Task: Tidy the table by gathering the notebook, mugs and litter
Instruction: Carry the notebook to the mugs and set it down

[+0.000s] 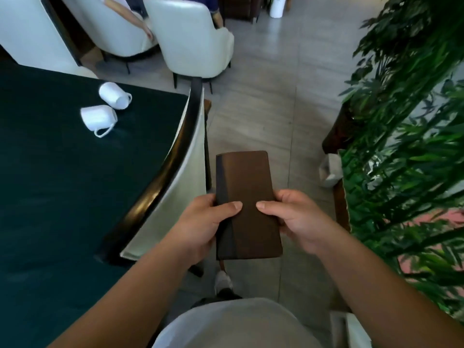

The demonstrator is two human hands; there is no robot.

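Observation:
I hold a closed brown notebook in front of me above the tiled floor, to the right of the table. My left hand grips its left edge and my right hand grips its right edge, both thumbs on the cover. Two white mugs lie tipped on their sides on the dark green table: one mug nearer me, the other mug just behind it. No litter shows on the visible part of the table.
A white chair with a black rim is pushed against the table's right side. More white armchairs stand behind, with a seated person's arm visible. Leafy green plants fill the right side, a crumpled white thing at their base.

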